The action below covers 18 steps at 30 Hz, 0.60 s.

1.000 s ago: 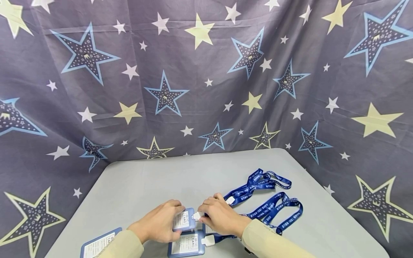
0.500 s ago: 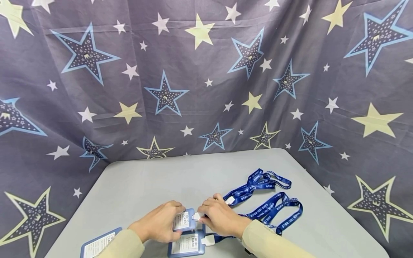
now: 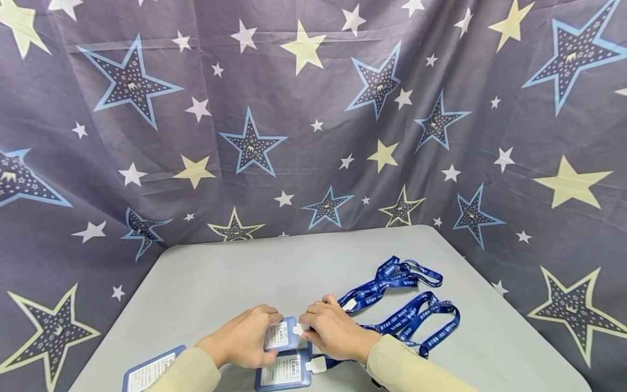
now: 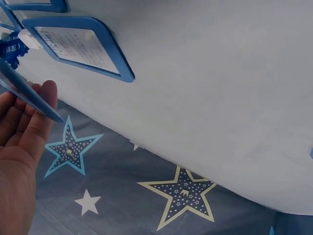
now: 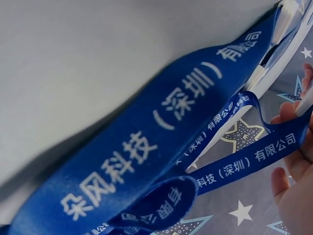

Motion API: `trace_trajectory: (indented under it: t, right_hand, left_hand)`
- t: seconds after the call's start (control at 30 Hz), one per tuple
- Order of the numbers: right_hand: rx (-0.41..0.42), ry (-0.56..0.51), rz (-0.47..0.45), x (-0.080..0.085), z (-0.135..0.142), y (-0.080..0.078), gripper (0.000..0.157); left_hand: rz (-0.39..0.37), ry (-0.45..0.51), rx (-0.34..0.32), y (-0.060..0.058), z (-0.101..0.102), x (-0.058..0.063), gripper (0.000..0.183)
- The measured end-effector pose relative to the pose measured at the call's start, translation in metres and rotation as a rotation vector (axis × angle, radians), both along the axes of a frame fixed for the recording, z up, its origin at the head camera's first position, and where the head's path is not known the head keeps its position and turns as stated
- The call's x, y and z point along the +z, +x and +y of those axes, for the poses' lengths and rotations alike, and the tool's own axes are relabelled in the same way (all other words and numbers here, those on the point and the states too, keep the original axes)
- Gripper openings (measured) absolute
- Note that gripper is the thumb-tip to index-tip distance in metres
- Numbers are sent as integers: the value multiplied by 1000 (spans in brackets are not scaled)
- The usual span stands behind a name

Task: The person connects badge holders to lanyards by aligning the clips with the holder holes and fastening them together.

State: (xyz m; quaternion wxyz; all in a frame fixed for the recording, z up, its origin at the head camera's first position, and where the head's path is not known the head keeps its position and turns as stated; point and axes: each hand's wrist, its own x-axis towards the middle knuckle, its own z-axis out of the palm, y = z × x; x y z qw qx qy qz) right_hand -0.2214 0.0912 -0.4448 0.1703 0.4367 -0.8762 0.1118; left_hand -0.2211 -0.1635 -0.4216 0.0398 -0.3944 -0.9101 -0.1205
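In the head view my left hand (image 3: 237, 337) holds a small blue-framed ID card holder (image 3: 280, 335) by its edges, thumb at the near side and fingers at the far side. My right hand (image 3: 338, 329) pinches the white clip (image 3: 300, 329) at that holder's right end. The left wrist view has the held card holder (image 4: 24, 93) tilted between thumb and fingers. A blue printed lanyard strap (image 5: 249, 161) runs to my right hand (image 5: 298, 181) in the right wrist view. Just below the held one lies another card holder (image 3: 282, 371) with its own white clip (image 3: 317, 365).
Two blue lanyards, a far one (image 3: 387, 283) and a nearer one (image 3: 416, 321), lie looped at the right of the grey table (image 3: 235, 272). At the front left is a further card holder (image 3: 152, 373), partly behind the left sleeve. A star-patterned curtain (image 3: 313, 136) hangs behind.
The held card holder has shifted very slightly to the right with my left hand. My right hand keeps its pinch on the clip, almost still.
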Motion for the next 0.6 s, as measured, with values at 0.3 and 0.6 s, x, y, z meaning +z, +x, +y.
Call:
trace_trajectory:
  t: [0.3,0.6]
  right_hand:
    - [5,3,11,0,0,1,15]
    - [-44,15,-32,0,-2,2,22]
  left_hand:
    - [3,-2,-4,0,1,0,62]
    - [22,10,-18,-3,-1,-6,58]
